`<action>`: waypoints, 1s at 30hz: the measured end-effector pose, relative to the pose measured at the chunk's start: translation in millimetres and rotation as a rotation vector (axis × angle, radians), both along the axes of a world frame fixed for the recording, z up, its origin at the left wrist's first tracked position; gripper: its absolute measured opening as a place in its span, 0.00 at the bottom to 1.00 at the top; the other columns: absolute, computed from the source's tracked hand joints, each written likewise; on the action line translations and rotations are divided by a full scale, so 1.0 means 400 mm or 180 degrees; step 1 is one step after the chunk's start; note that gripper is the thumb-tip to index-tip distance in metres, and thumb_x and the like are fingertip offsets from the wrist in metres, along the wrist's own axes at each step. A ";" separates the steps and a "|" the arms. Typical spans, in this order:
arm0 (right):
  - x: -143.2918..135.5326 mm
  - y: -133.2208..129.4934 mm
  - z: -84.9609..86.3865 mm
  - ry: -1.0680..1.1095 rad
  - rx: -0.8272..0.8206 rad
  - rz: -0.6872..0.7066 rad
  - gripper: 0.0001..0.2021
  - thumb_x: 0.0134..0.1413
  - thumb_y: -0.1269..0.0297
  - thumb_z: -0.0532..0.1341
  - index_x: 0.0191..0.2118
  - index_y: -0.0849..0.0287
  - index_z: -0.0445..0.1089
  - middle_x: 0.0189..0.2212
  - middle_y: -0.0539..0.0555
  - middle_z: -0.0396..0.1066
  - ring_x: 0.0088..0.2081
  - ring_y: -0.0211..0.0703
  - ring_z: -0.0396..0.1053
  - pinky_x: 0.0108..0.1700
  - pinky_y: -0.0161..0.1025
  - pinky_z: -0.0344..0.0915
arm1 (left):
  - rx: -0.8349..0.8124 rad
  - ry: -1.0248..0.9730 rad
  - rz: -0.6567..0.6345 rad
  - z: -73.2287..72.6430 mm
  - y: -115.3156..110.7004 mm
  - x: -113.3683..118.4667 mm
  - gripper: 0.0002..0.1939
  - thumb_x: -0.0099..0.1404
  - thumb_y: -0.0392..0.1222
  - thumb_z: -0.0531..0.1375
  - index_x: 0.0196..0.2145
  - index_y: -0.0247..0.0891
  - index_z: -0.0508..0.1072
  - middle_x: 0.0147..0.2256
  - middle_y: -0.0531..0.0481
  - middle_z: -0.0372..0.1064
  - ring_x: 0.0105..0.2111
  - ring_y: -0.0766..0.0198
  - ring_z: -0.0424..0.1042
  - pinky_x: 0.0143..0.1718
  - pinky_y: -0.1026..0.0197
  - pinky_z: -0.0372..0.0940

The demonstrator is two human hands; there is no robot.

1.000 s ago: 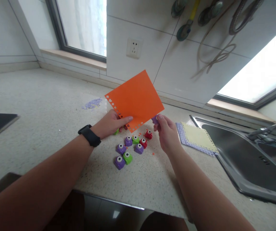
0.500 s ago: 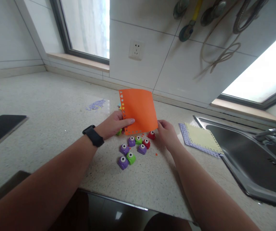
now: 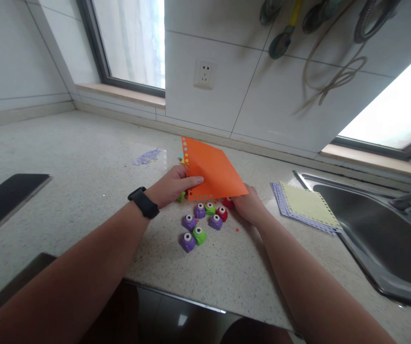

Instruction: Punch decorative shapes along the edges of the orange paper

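An orange paper sheet (image 3: 214,169) with small shapes punched along its left and lower edges is lifted above the counter. My left hand (image 3: 178,184) pinches its left side, thumb on top. At the sheet's right corner is my right hand (image 3: 248,205), its fingers mostly hidden behind the paper, beside a partly covered red punch (image 3: 227,203). Just below the sheet, several small punches stand on the counter: purple (image 3: 188,242), green (image 3: 199,235) and red (image 3: 221,213), with white star-marked tops. A green punch (image 3: 181,196) shows partly by my left hand.
Punched purple and yellow sheets (image 3: 307,205) lie on the right, against the steel sink (image 3: 377,239). Purple paper bits (image 3: 148,156) are scattered at the back left. A dark flat object (image 3: 10,203) rests at the far left. A wall socket (image 3: 204,75) is behind.
The orange sheet's right side has bent and its corner now points to the right. My right hand has moved lower behind it, near the red punch. The view has shifted slightly.
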State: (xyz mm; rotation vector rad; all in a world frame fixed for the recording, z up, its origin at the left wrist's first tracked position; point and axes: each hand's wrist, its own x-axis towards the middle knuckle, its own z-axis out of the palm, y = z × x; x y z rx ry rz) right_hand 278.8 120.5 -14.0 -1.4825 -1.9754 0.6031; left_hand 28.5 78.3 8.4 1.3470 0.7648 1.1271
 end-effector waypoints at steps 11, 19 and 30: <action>-0.019 -0.035 -0.009 0.0844 -0.0225 0.0518 0.09 0.55 0.66 0.60 0.33 0.53 0.79 0.31 0.55 0.80 0.40 0.54 0.75 0.47 0.48 0.68 | 0.0040 0.0008 0.0043 0.003 0.000 0.002 0.12 0.59 0.48 0.67 0.38 0.38 0.79 0.37 0.48 0.81 0.39 0.62 0.80 0.45 0.58 0.74; -0.017 -0.035 0.027 0.2337 -0.0462 0.0316 0.13 0.58 0.53 0.63 0.36 0.55 0.80 0.39 0.55 0.81 0.41 0.52 0.76 0.45 0.47 0.68 | -0.0014 -0.0106 -0.0041 0.000 0.002 0.003 0.13 0.61 0.47 0.67 0.39 0.37 0.80 0.40 0.46 0.82 0.42 0.60 0.80 0.49 0.56 0.72; -0.009 -0.039 0.027 0.2929 -0.0258 0.0475 0.08 0.54 0.55 0.71 0.37 0.51 0.78 0.37 0.52 0.80 0.39 0.48 0.77 0.47 0.46 0.72 | 0.0012 0.0095 -0.0014 -0.001 0.007 -0.003 0.17 0.60 0.51 0.69 0.43 0.39 0.81 0.42 0.46 0.82 0.42 0.58 0.81 0.51 0.52 0.72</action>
